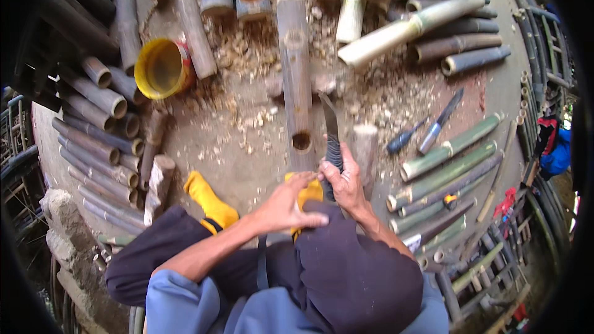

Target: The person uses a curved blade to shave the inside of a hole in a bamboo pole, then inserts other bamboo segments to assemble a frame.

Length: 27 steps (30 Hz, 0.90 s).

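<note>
Matt bamboo tube (297,89), metal blade (331,119); cloth trousers (359,278)

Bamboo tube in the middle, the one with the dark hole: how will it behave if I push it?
The bamboo tube looks stiff: its woody length runs straight. The dark hole suggests it is hollow, so probably fairly light for its size. Its rounded sides may let it roll unless something braces it.

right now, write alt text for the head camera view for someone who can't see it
A person's right hand grips a curved knife by its dark handle, blade pointing away, beside a bamboo length with a hole in it; the left hand is at the right knee. Wood chips, cut bamboo pieces and a yellow bucket lie around.
</note>
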Tool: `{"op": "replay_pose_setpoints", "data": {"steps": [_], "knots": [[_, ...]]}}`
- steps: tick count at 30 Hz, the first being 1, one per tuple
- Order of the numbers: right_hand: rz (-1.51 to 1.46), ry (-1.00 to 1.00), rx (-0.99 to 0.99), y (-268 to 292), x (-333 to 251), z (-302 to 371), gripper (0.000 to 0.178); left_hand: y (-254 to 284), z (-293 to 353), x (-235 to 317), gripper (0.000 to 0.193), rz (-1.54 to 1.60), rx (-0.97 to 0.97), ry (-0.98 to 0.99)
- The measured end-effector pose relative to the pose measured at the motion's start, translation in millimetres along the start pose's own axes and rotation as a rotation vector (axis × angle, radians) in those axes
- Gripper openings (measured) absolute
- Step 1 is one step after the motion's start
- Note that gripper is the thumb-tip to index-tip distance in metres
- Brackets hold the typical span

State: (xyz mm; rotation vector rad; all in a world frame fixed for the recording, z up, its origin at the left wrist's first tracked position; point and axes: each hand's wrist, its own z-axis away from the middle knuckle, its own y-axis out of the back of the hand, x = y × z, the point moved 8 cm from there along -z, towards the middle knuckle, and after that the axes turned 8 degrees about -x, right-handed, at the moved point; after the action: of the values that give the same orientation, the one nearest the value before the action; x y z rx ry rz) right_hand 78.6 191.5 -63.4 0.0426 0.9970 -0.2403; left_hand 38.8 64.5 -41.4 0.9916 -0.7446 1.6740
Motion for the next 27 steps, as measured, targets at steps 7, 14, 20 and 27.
{"op": "replay_pose_setpoints", "data": {"steps": [7,14,20,27], "knots": [[0.456,-0.064,-0.016,-12,71,39,0.058,-31,-55,-92,0.052,0.664,-0.031,0.674],[0.841,-0.238,-0.187,23,11,4,0.055,-23,-86,-73,0.038,0.657,0.120,0.555],[1.337,-0.117,-0.432,11,-36,-29,0.051,-23,-87,-52,0.030,1.304,0.122,0.307],[1.945,0.712,-0.684,-15,-61,-64,0.033,-31,-113,-44,0.037,2.208,0.125,-0.395]]}}
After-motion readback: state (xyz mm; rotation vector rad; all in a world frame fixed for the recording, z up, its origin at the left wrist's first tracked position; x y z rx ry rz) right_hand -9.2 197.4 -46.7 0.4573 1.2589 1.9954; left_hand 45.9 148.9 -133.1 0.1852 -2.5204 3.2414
